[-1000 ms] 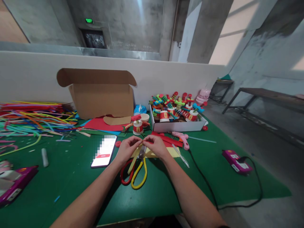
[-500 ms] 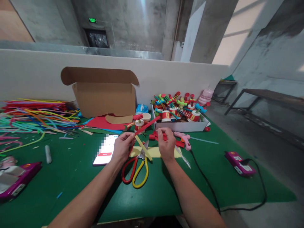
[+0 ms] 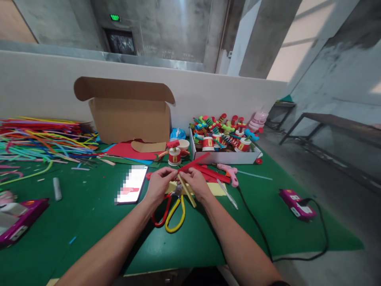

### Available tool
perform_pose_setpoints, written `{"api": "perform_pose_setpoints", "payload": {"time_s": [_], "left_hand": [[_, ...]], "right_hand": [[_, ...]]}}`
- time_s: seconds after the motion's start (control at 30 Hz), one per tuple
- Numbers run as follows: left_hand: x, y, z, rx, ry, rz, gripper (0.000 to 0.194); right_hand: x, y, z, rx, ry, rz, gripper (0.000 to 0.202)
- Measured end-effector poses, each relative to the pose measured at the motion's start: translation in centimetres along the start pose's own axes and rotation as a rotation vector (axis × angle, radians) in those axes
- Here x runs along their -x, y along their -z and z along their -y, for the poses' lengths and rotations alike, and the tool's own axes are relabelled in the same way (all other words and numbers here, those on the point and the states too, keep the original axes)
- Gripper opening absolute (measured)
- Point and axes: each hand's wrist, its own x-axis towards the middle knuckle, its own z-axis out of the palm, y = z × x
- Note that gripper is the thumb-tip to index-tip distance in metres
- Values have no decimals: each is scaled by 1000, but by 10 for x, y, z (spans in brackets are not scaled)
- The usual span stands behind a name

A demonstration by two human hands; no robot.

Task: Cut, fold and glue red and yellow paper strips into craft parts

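My left hand (image 3: 161,182) and my right hand (image 3: 195,182) meet above the scissors, fingertips pinched on the joined ends of two paper strips. The red strip (image 3: 199,159) points up to the right; the yellow strip (image 3: 187,191) slants down toward me. Under my hands lie scissors (image 3: 175,216) with one red and one yellow handle, their blades partly hidden, on a yellow paper piece (image 3: 216,189). More red strips (image 3: 216,173) lie beyond my right hand. A red-and-white cup figure (image 3: 174,156) stands just behind my hands.
A phone (image 3: 132,184) lies left of my hands. Behind stand a cardboard box (image 3: 131,119) and a white box (image 3: 226,158) of cup figures. A pink glue gun (image 3: 232,173), its cable and a purple power strip (image 3: 297,204) are right. Colourful pipe cleaners (image 3: 47,139) are piled left.
My right hand has moved left to meet my left hand, and its fingers now pinch the strips too. The strips have shifted slightly right and toward me.
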Motion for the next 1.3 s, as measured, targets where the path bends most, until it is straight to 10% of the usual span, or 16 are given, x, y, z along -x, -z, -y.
{"api": "perform_pose_setpoints", "payload": {"time_s": [0.5, 0.7, 0.9, 1.3], "left_hand": [[-11, 14, -6, -86, 7, 81, 21], [-17, 14, -12, 386, 109, -127, 18], [-11, 6, -2, 341, 176, -29, 23], [-6, 1, 2, 222, 109, -8, 32]], "right_hand": [[-6, 21, 10, 206, 187, 5, 19], [-21, 46, 11, -314, 199, -511, 15], [-15, 9, -18, -327, -65, -71, 17], [-7, -3, -19, -292, 9, -40, 29]]}}
